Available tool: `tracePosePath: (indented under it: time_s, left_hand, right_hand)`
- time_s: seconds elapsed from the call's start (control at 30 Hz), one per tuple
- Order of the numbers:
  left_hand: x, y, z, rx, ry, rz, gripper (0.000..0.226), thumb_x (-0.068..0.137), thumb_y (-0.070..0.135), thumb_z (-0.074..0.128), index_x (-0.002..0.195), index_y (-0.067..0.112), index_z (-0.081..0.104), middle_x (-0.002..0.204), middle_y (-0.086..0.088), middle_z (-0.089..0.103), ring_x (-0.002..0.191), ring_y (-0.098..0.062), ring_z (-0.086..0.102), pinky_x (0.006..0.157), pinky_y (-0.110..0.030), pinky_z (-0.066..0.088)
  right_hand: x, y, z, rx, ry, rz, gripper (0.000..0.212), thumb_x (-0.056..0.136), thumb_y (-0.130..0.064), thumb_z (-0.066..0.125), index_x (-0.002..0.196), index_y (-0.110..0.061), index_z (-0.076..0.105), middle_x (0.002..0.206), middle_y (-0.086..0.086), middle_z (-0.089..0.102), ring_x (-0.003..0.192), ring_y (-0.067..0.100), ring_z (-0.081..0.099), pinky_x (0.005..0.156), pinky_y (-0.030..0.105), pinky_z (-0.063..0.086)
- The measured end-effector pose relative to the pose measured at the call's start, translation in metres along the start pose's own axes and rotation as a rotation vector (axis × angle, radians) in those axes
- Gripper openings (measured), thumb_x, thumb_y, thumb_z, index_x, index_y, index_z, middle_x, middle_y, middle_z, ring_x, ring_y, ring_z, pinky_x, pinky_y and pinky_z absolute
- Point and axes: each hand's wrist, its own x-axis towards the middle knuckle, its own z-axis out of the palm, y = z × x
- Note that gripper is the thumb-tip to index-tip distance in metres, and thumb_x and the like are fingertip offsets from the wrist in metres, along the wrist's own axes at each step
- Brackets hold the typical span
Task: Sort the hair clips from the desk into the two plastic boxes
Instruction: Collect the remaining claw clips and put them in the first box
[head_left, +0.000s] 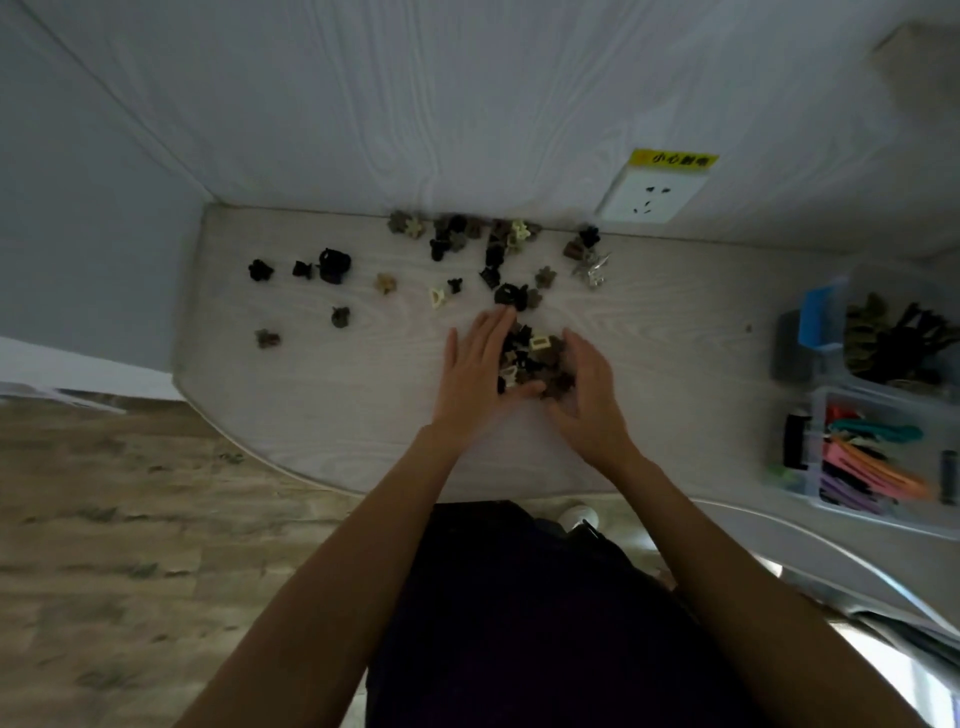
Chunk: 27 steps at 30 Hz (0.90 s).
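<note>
where both hands meet at mid-desk (322, 405), a heap of small claw clips (535, 361): mostly black and dark brown, a few cream ones with a cut-out window, toothed and knobbly, piled loosely. left hand (480, 364) flat-fingered, laid against the heap's left side, thumb tucked under its near edge. right hand (589, 395) loosely cupped against the right side, fingers bent but pinching nothing that can be made out. more clips scattered beyond: a dense cluster along the wall (467, 236), a clear sparkly one (592, 267) at its right end, a larger black clip (333, 265) and several stray dark and tan ones well apart to the left. at far right, two clear plastic boxes side by side: farther box (836, 291) with blue latch, holding olive and black claw clips; nearer box (831, 499) holding flat snap clips in pink, orange, purple and teal. white wall socket (652, 195) under a yellow label.
</note>
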Motion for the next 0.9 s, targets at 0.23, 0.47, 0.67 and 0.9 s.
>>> tracePosePath:
  time_s: [0.23, 0.47, 0.67, 0.9]
  left_hand:
    - [-0.025, -0.016, -0.027, -0.106, -0.014, -0.155, 0.078, 0.072, 0.039, 0.074, 0.138, 0.018, 0.037, 0.128, -0.007, 0.045, 0.117, -0.023, 0.044, 0.095, -0.035, 0.043]
    - [-0.015, 0.009, -0.018, -0.297, -0.093, -0.190, 0.054, 0.080, 0.024, 0.070, 0.128, 0.017, 0.046, 0.119, -0.010, 0.054, 0.105, -0.025, 0.057, 0.091, -0.031, 0.044]
    - [-0.005, 0.019, -0.014, -0.351, -0.206, -0.160, 0.040, 0.087, 0.022, 0.063, 0.125, 0.014, 0.053, 0.125, -0.009, 0.059, 0.113, -0.023, 0.055, 0.090, -0.018, 0.034]
    - [0.003, 0.046, -0.020, -0.520, -0.167, -0.124, 0.030, 0.089, 0.016, 0.060, 0.119, 0.018, 0.057, 0.108, 0.005, 0.061, 0.097, 0.000, 0.059, 0.081, -0.003, 0.044]
  right_hand:
    - [-0.010, -0.001, -0.002, -0.171, 0.018, 0.119, 0.077, 0.074, -0.020, 0.072, 0.139, -0.016, 0.031, 0.132, 0.013, 0.037, 0.112, 0.030, 0.049, 0.087, 0.042, 0.050]
    - [0.002, -0.026, 0.021, -0.145, 0.044, 0.084, 0.058, 0.078, -0.020, 0.068, 0.129, -0.009, 0.041, 0.121, 0.017, 0.047, 0.099, 0.034, 0.057, 0.074, 0.032, 0.042]
    - [0.008, -0.021, 0.013, -0.101, 0.004, 0.096, 0.039, 0.082, -0.021, 0.065, 0.117, -0.010, 0.050, 0.115, 0.013, 0.055, 0.097, 0.030, 0.056, 0.072, 0.032, 0.039]
    - [0.004, -0.016, -0.029, 0.198, 0.035, 0.130, 0.030, 0.086, -0.012, 0.062, 0.114, -0.016, 0.054, 0.115, 0.005, 0.062, 0.104, 0.017, 0.057, 0.085, 0.025, 0.048]
